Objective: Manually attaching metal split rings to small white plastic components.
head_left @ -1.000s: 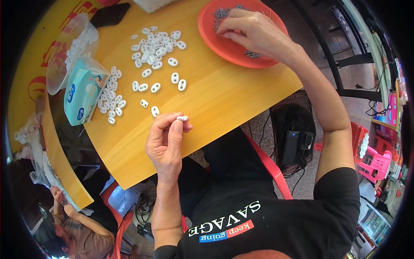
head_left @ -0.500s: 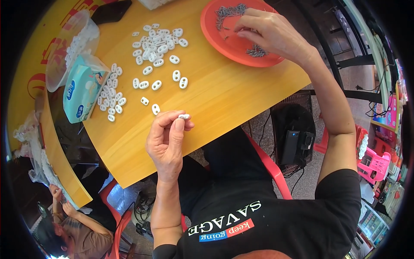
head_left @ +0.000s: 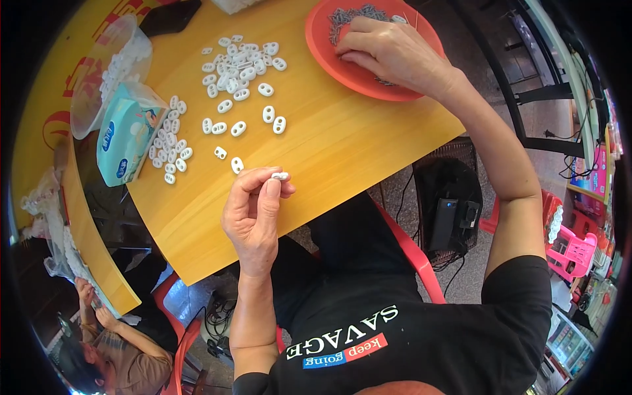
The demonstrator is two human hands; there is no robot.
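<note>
My left hand [head_left: 253, 220] is held up near the table's front edge, thumb and fingers pinching a small white oval plastic piece [head_left: 281, 176]. My right hand [head_left: 401, 56] reaches into a red plate [head_left: 322, 58] at the far right. Its fingers are bent together at small grey screw-like pieces [head_left: 368, 11]; what they pinch, if anything, is hidden. A white piece [head_left: 398, 19] shows in the plate behind that hand. Between my hands and the far left lie a heap of white two-hole pieces [head_left: 245, 66], several strays, and another group [head_left: 172, 146].
A blue tissue pack [head_left: 125, 141] and a clear tub [head_left: 85, 108] with white contents stand at the table's left. A dark flat object [head_left: 170, 18] lies at the back. At lower left, another person [head_left: 135, 359] sits by a second table [head_left: 99, 263].
My right hand has shifted left within the red plate, onto the grey pieces there, uncovering a white piece behind it. The plate has moved slightly. My left hand has barely moved.
</note>
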